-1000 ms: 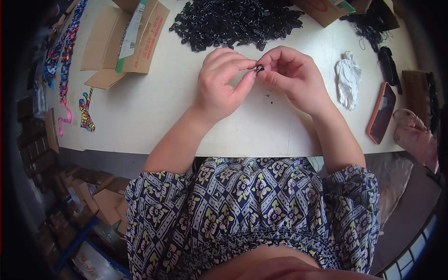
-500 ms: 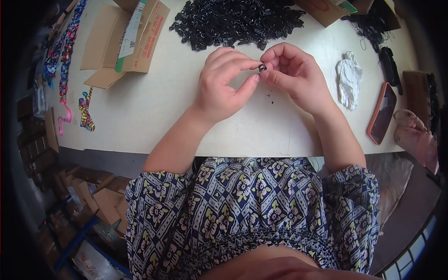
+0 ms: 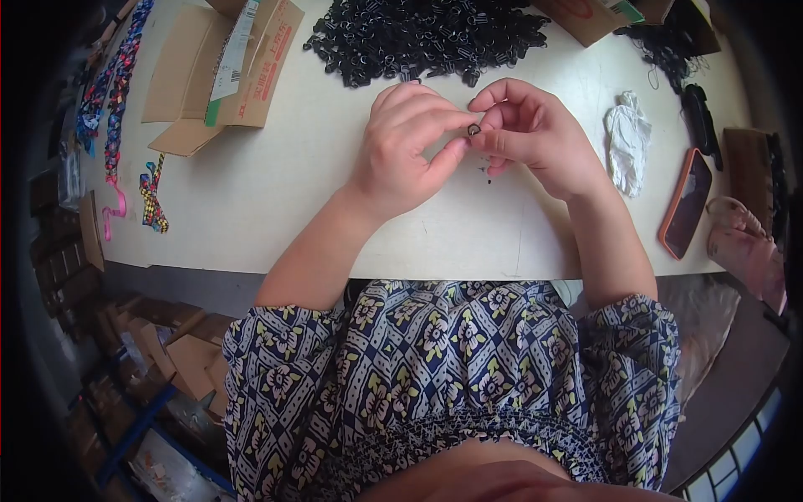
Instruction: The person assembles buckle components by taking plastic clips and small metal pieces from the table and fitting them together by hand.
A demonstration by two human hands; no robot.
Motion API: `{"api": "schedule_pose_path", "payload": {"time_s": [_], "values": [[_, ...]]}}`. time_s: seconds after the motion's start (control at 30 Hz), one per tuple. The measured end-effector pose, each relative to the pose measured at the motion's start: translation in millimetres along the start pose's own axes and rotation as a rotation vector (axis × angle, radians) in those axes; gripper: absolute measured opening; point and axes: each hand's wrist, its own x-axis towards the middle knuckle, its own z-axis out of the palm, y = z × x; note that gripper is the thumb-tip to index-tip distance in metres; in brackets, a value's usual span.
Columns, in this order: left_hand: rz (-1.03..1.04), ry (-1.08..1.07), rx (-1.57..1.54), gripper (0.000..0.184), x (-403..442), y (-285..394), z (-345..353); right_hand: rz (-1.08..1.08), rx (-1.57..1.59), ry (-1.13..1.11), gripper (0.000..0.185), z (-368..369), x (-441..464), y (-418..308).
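Note:
Between the fingertips of both hands is a small dark metal ring, partly covered by the fingers. My left hand pinches it from the left with thumb and forefinger. From the right, my right hand grips it with thumb and curled fingers. Both hands are raised over the white table. Just beyond them lies a large heap of small black clips, some with shiny metal loops. Fine details of the held piece are too small to make out.
An open cardboard box stands at the left, near braided colourful cords and a patterned bow. To the right lie a crumpled white glove or cloth, an orange-edged phone and a black tool-like object. Another box is at the back.
Both hands have shifted slightly right and down with the small ring. My right hand's fingers have rearranged, with a lower fingertip now showing beneath the thumb.

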Motion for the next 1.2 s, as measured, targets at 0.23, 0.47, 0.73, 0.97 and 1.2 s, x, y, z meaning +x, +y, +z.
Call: {"api": "schedule_pose_path", "payload": {"time_s": [0.23,0.47,0.73,0.97,1.2], "values": [[-0.056,-0.012,-0.022,0.024,0.5,1.2,0.7,0.01,0.028,0.041,0.027,2.5,-0.5,-3.2],[-0.075,-0.029,-0.051,0.019,-1.6,-3.5,1.5,0.009,0.031,0.025,0.027,0.2,-0.5,-3.6],[-0.036,-0.002,-0.005,0.017,2.7,1.8,0.3,-0.002,0.036,0.022,0.027,0.6,-0.6,-3.9],[-0.016,-0.012,-0.035,0.019,0.0,-4.8,0.2,-0.005,0.026,0.027,0.027,1.0,0.0,-3.4],[-0.007,0.011,0.021,0.021,5.0,2.0,-0.3,0.018,0.041,0.025,0.026,0.3,-0.5,-6.1]]}}
